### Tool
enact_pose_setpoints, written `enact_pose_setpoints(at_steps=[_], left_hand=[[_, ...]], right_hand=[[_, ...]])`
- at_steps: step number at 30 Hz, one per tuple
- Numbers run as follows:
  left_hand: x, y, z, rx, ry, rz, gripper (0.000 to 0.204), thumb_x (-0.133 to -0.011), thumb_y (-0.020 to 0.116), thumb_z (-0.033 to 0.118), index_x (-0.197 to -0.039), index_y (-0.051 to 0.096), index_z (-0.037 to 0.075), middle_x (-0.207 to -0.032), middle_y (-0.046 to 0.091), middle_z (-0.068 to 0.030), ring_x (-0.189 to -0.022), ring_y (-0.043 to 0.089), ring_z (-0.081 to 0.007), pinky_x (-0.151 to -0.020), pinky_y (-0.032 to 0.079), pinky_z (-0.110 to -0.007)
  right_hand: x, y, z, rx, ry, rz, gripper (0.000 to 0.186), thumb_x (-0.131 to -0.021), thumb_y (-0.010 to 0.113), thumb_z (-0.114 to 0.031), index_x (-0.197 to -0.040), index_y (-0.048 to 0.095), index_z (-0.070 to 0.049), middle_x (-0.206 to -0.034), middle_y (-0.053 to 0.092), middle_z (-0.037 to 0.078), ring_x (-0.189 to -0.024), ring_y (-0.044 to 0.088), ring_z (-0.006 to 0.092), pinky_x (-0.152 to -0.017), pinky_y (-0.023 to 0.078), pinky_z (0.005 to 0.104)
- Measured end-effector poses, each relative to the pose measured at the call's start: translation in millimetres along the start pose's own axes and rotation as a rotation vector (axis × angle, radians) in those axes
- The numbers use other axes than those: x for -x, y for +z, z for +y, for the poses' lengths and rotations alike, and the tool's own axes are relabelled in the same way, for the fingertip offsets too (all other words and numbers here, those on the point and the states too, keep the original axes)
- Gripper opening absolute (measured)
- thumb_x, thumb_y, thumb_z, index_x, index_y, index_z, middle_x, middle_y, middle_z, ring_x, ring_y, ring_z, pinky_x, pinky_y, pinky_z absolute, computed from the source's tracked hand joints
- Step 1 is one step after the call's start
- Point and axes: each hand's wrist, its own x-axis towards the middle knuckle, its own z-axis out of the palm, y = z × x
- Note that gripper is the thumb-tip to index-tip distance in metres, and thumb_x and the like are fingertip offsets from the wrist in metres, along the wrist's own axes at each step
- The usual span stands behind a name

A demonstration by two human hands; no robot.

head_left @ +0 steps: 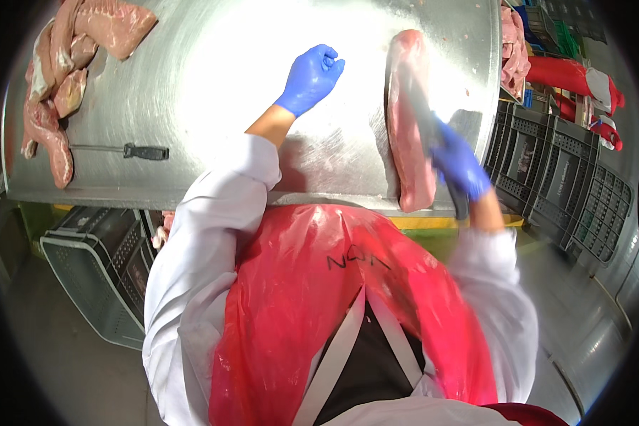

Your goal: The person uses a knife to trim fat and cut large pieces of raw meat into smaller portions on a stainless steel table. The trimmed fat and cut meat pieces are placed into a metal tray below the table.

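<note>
A long strip of pink meat (413, 142), probably a loin, lies lengthwise on the steel table, its near end by the front edge. In my blue-gloved right hand (463, 165), fingers closed, is a knife (460, 202); its dark handle end sticks out below the hand. Blurred by motion, the blade reaches up over the strip's right side. My blue-gloved left hand (310, 79) hovers over the table left of the strip, apart from it. Its fingers are curled in, and nothing shows in them.
Several meat pieces (57, 78) are heaped at the table's (213, 177) left end, beside a sharpening steel (145, 152) with a black handle. Grey crates (96, 277) stand below left. More dark crates (547, 170) are stacked at right. Beyond them, other people's red sleeves (564, 75) show near more meat.
</note>
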Motion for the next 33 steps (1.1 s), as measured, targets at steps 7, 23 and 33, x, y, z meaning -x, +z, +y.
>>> enact_pose_setpoints(at_steps=[7, 23, 33], left_hand=[[-86.7, 127.8, 35.8, -0.218, 0.014, -0.076, 0.046, -0.084, 0.074, 0.041, -0.095, 0.069, -0.003, -0.085, 0.07, -0.0235, -0.079, 0.069, -0.0291, -0.074, 0.054, -0.04], [-116.6, 125.6, -13.3, 0.378, -0.201, -0.176, 0.014, -0.086, 0.064, 0.008, -0.081, 0.067, -0.005, -0.079, 0.067, -0.0115, -0.069, 0.064, -0.018, -0.066, 0.053, -0.032], [-95.5, 108.4, 78.7, 0.319, -0.245, -0.235, 0.013, -0.083, 0.067, 0.012, -0.084, 0.066, -0.001, -0.076, 0.063, -0.0083, -0.069, 0.058, -0.0161, -0.065, 0.05, -0.033]], right_hand=[[48.0, -15.0, 31.3, -0.527, -0.002, 0.276, 0.08, -0.094, 0.052, 0.003, -0.163, 0.023, -0.027, -0.078, 0.059, 0.001, -0.054, 0.048, 0.0062, -0.047, 0.042, 0.0229], [-125.9, 2.0, 21.1, 0.096, -0.278, 0.175, 0.074, -0.094, 0.054, -0.016, -0.161, 0.025, -0.028, -0.089, 0.073, 0.022, -0.061, 0.069, 0.0244, -0.068, 0.058, 0.0382], [-151.4, -18.8, 11.1, -0.065, -0.181, 0.053, 0.074, -0.091, 0.058, -0.013, -0.159, 0.034, -0.03, -0.077, 0.067, 0.011, -0.059, 0.061, 0.0163, -0.063, 0.054, 0.033]])
